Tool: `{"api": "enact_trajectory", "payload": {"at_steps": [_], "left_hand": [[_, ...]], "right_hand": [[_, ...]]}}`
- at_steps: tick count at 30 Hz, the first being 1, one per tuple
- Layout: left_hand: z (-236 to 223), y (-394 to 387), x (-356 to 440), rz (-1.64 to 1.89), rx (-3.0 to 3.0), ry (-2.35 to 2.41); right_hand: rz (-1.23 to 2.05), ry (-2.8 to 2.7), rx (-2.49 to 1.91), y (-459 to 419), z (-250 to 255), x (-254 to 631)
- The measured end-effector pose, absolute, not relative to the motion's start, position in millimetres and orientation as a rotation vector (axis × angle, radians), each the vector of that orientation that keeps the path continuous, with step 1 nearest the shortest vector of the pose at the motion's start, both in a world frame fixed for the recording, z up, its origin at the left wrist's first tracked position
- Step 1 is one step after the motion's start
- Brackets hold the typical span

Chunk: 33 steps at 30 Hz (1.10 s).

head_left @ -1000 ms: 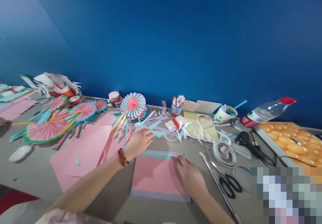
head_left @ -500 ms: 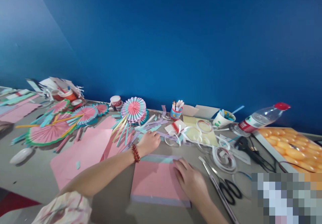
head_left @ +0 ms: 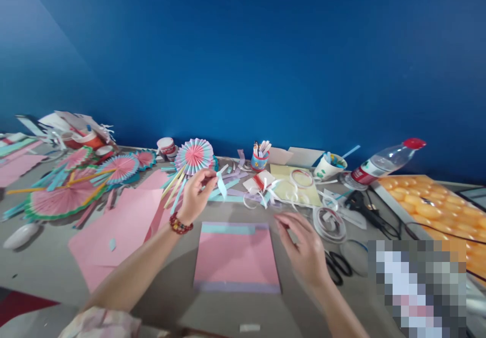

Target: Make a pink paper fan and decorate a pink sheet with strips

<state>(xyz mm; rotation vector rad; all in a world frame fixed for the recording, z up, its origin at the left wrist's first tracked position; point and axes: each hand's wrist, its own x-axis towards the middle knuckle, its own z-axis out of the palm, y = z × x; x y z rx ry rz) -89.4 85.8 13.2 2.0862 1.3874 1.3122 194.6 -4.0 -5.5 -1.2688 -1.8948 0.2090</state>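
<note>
My left hand (head_left: 197, 191), with a beaded bracelet on the wrist, is raised over the table with its fingertips pinched on a light blue paper strip (head_left: 222, 186), which hangs down. My right hand (head_left: 302, 244) hovers at the right of the pink sheet (head_left: 236, 257), fingers loosely bent and apart, nothing seen in them. That sheet lies flat between my hands. A lilac band and a shorter light blue strip run along its far edge, and another lilac band along its near edge. Behind my right hand the scissors (head_left: 337, 267) are partly hidden.
Paper strip scraps (head_left: 228, 188) and a folded rosette (head_left: 195, 156) lie at the back. Larger pink sheets (head_left: 129, 216) and paper fans (head_left: 66, 198) spread leftward. On the right are a tape roll (head_left: 329, 225), a glue gun (head_left: 360, 206), a bottle (head_left: 383, 163) and a cup (head_left: 329, 166).
My left hand has risen from the scraps and moved left, bringing up a light blue strip. My right hand has lifted off the pink sheet and shifted right, now covering part of the scissors.
</note>
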Motion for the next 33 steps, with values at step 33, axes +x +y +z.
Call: {"api": "enact_trajectory", "payload": {"at_steps": [33], "left_hand": [[5,-25,-104,0.63,1.71,1.152]], "right_hand": [[1.355,-2.109,-1.371,-25,4,157]]}}
